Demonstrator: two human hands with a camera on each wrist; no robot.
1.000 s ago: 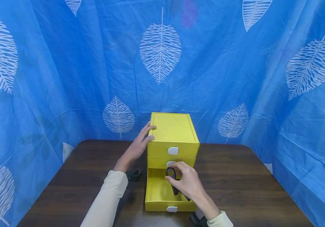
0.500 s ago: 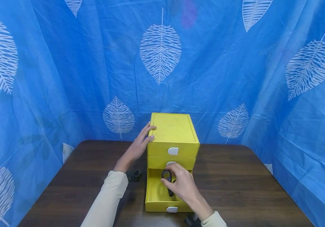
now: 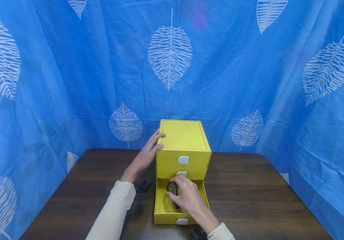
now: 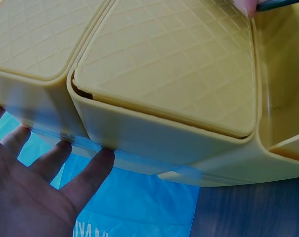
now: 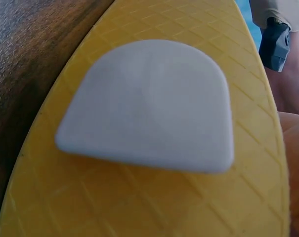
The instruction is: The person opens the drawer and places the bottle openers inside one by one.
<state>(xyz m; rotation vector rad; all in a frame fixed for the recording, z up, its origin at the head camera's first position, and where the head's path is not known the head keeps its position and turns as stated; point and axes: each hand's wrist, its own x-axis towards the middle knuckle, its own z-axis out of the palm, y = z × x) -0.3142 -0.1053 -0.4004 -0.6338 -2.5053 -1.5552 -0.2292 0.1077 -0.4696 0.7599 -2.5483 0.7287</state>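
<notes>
A yellow drawer cabinet (image 3: 184,133) stands on the table with its bottom drawer (image 3: 159,206) pulled out. My left hand (image 3: 146,153) rests on the cabinet's left side, fingertips over the top edge. In the left wrist view the fingers of that left hand (image 4: 45,182) are spread against the cabinet wall. Over the open drawer, my right hand (image 3: 188,196) pinches black scissors (image 3: 172,188) by a ring handle. Their lower end hangs inside the drawer and is partly hidden by the hand. In the right wrist view the drawer's white pull tab (image 5: 154,108) fills the middle.
Two closed drawers sit above the open one, with a white tab (image 3: 183,159) on the top one. A dark wood table (image 3: 250,193) spreads to both sides. Behind hangs a blue curtain (image 3: 214,83) with white leaves. Black wrist devices (image 3: 141,186) are on both arms.
My right hand has moved left over the open drawer, and slightly down, carrying the scissors. My left hand has stayed on the cabinet.
</notes>
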